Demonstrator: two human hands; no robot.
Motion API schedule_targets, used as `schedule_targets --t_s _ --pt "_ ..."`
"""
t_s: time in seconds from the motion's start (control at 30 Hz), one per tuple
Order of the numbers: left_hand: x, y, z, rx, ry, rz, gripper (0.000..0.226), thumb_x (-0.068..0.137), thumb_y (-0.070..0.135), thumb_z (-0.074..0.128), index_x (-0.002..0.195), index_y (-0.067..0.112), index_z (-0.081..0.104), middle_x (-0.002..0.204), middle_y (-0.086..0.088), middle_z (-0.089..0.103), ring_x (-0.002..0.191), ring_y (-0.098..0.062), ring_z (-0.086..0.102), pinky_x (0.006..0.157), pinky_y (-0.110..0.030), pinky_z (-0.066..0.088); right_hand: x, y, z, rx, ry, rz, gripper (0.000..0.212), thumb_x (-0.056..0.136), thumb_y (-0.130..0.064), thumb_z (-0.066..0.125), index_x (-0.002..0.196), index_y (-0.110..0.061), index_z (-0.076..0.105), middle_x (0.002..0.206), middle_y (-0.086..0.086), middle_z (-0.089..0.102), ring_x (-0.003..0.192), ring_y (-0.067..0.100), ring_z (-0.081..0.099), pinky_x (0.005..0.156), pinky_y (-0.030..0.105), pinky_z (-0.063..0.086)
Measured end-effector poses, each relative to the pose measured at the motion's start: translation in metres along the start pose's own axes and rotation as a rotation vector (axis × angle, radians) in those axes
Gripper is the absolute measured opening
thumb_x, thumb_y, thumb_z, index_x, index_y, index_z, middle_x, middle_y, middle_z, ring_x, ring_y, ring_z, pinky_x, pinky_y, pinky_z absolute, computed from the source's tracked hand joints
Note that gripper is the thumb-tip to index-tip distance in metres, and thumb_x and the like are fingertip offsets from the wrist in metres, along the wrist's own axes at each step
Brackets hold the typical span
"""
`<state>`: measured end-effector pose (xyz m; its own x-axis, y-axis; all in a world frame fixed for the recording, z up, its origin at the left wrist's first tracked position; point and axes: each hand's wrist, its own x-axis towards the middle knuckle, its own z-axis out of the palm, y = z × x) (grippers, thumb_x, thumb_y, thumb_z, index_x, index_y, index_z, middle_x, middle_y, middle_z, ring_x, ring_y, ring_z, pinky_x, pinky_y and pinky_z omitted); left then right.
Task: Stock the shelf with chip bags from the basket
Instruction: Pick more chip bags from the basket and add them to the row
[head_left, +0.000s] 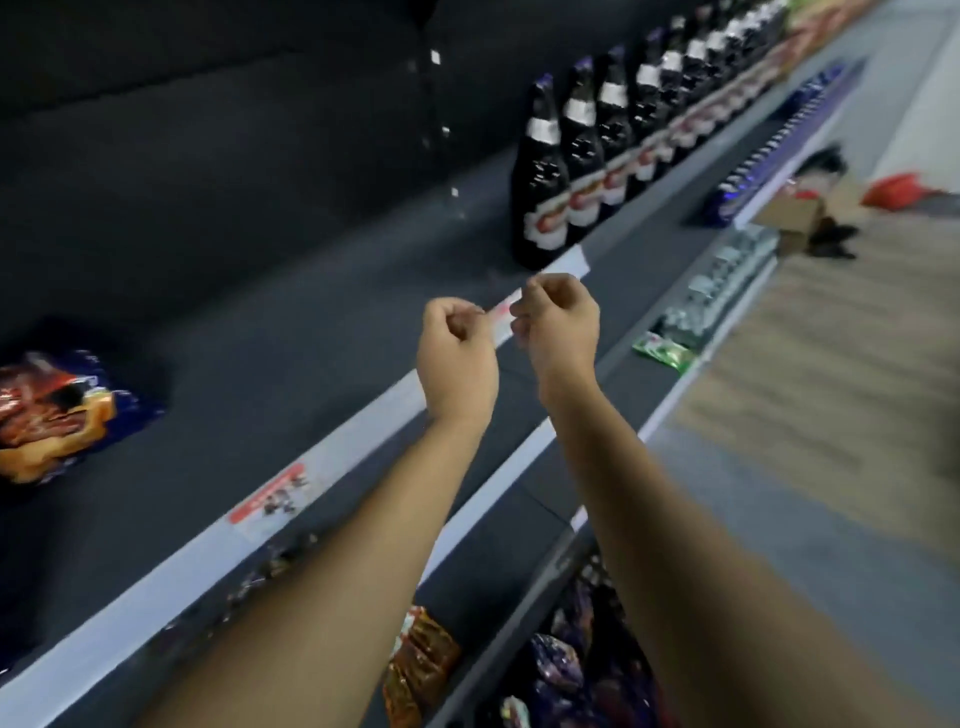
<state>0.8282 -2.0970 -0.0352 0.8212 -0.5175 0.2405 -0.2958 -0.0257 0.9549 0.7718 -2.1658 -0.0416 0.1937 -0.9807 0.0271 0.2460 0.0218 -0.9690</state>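
Dark grey store shelving runs off to the far right, and the shelf (311, 338) being stocked is mostly bare. One chip bag (52, 410) lies near its left end, toward the back, and a row of dark bottles (545, 171) starts further right along the same shelf. So stocking has barely begun, I'd say.

Neither hand has a bag right now. The left hand (457, 348) and right hand (558, 322) are both up at the shelf's front edge, fingers curled in. Each seems to pinch one end of a small price label (501, 314) sitting on the white price rail (156, 577). (It's blurry, so I can't tell if the label is going in or coming out.) My guess is they're sorting the tag so it marks the spot where the chips go, and two hands keep a flimsy strip flat in the rail.

More purple chip bags (558, 665) sit down in the basket (592, 577) at the bottom, under the right forearm. Next step probably means letting go and reaching down for one.
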Motion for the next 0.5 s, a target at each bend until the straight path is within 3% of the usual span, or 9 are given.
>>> schedule_targets --t_s 0.1,0.2,0.5 --pt "-0.027 -0.023 0.048 0.023 -0.086 -0.053 0.005 0.089 0.019 0.055 0.085 0.017 0.056 0.077 0.005 0.061 0.075 -0.018 0.060 0.072 -0.035 0.050 0.008 0.026 -0.070 -0.051 0.163 0.040 0.016 0.089 -0.012 0.058 0.076 -0.020 0.060 0.068 0.006 0.065 0.055 0.015 0.056 0.056 0.030 0.045" --pt "-0.058 -0.064 0.085 0.063 -0.224 -0.125 0.005 0.090 0.016 0.055 0.085 0.016 0.056 0.074 0.005 0.061 0.065 -0.008 0.058 0.063 -0.027 0.047 0.007 0.069 -0.128 -0.080 0.270 0.130 0.019 0.092 -0.008 0.058 0.076 -0.017 0.057 0.066 0.009 0.063 0.052 0.016 0.054 0.049 0.028 0.043" --pt "-0.124 -0.260 0.120 0.429 -0.689 -0.383 0.014 0.092 0.016 0.056 0.080 0.023 0.055 0.074 0.003 0.059 0.072 -0.022 0.057 0.064 -0.029 0.040 -0.051 0.261 -0.227 -0.260 0.462 0.479 0.010 0.092 -0.018 0.062 0.083 -0.015 0.063 0.073 0.009 0.064 0.064 0.023 0.057 0.059 0.035 0.046"
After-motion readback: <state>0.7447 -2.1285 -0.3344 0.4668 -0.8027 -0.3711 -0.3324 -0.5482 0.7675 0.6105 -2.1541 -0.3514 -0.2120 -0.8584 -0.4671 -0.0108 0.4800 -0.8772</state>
